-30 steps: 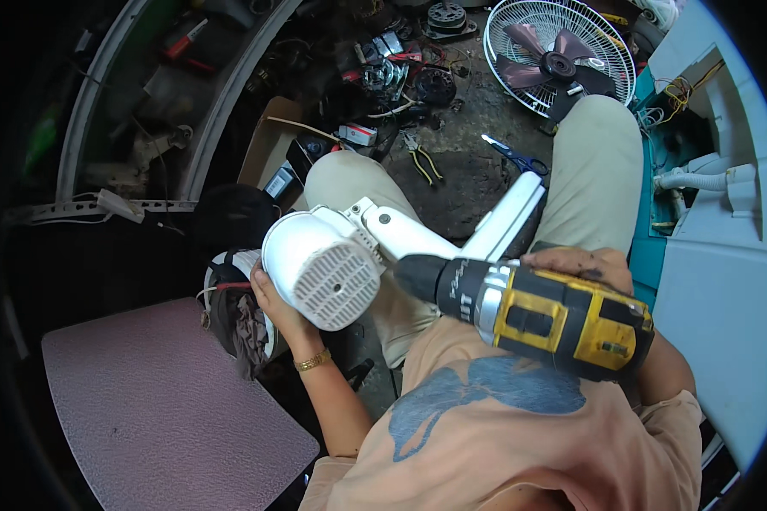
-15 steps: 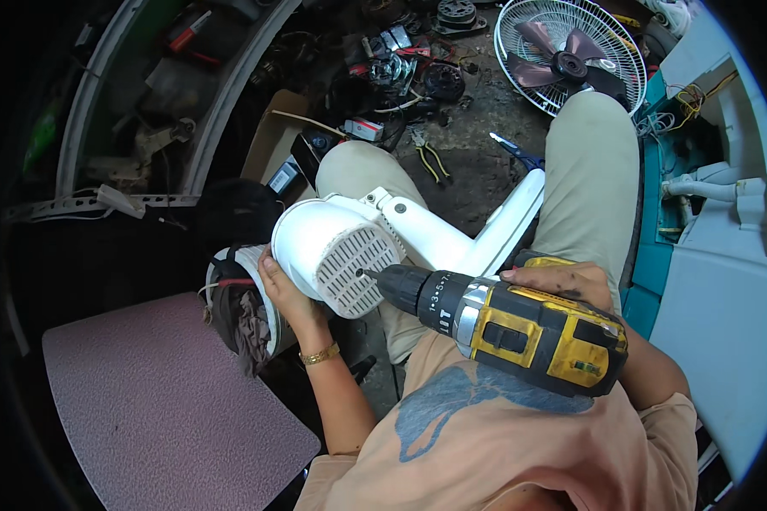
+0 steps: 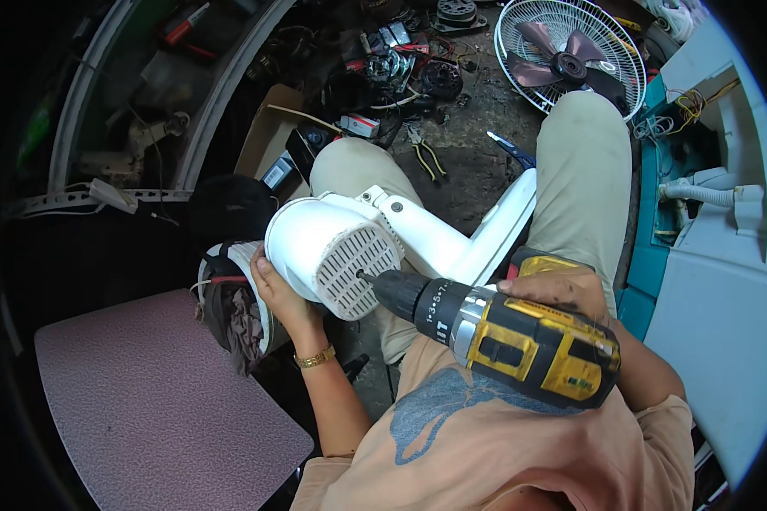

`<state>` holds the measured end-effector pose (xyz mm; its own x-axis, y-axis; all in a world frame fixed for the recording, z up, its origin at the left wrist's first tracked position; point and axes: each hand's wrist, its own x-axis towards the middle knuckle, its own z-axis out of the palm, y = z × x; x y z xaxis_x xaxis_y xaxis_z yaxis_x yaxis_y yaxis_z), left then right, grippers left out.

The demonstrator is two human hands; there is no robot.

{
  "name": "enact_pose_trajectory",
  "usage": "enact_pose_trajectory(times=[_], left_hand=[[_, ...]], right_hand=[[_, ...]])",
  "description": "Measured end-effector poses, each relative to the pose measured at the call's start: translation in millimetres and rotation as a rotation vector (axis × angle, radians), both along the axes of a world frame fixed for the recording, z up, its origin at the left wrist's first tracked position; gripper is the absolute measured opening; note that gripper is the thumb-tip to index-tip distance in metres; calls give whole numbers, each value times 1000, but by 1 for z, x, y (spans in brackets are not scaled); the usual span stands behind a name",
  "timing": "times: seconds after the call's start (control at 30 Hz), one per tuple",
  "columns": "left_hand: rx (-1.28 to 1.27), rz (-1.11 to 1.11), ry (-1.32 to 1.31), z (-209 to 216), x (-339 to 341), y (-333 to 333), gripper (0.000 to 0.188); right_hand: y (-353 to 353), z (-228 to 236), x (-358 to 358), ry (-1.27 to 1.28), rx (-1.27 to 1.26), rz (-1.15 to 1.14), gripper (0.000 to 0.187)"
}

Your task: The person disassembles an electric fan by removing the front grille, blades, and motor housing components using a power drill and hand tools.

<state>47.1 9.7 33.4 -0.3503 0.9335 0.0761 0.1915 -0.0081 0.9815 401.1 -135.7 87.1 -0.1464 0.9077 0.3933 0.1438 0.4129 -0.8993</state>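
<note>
My left hand (image 3: 281, 294) is wrapped round the side of a white fan motor housing (image 3: 298, 243), which rests across my lap. Its slotted end cover (image 3: 347, 288) faces my right. From the housing a white neck and stand (image 3: 452, 247) extend between my knees. A yellow and black cordless drill (image 3: 503, 341) lies level in front of my chest, gripped by my right hand (image 3: 562, 289). The drill's handle is mostly hidden behind its body. Its bit meets the recessed hole near the middle of the slotted cover; whether a screw sits there is hard to see.
Pliers (image 3: 426, 155) and blue-handled scissors (image 3: 511, 149) lie on the dark floor. A fan head with a wire guard (image 3: 571, 64) is beyond my right knee. At left stands a pinkish board (image 3: 162, 409); at right, a white and teal appliance casing (image 3: 716, 298). Loose parts clutter the far floor.
The drill's rear has dipped slightly while its bit stays at the cover's middle hole. Both hands keep their holds, and the whole view has shifted a little.
</note>
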Motion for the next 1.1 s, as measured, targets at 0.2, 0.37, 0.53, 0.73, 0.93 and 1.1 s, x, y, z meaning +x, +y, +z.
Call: enact_pose_trajectory(times=[0.2, 0.37, 0.53, 0.73, 0.93, 1.1], left_hand=[[1, 25, 101, 4, 18, -11, 39], [60, 83, 173, 0, 28, -17, 40], [41, 45, 108, -1, 18, -17, 40], [35, 88, 113, 1, 24, -19, 41], [37, 80, 86, 3, 22, -22, 41], [33, 103, 121, 5, 16, -28, 42]], right_hand=[[-6, 14, 6, 91, -343, 29, 41], [-7, 15, 15, 277, -525, 52, 47], [-3, 25, 18, 206, -492, 50, 49], [-9, 17, 23, 150, -446, 70, 46], [-16, 20, 34, 155, -410, -9, 39], [-95, -11, 101, 382, -410, -557, 57]])
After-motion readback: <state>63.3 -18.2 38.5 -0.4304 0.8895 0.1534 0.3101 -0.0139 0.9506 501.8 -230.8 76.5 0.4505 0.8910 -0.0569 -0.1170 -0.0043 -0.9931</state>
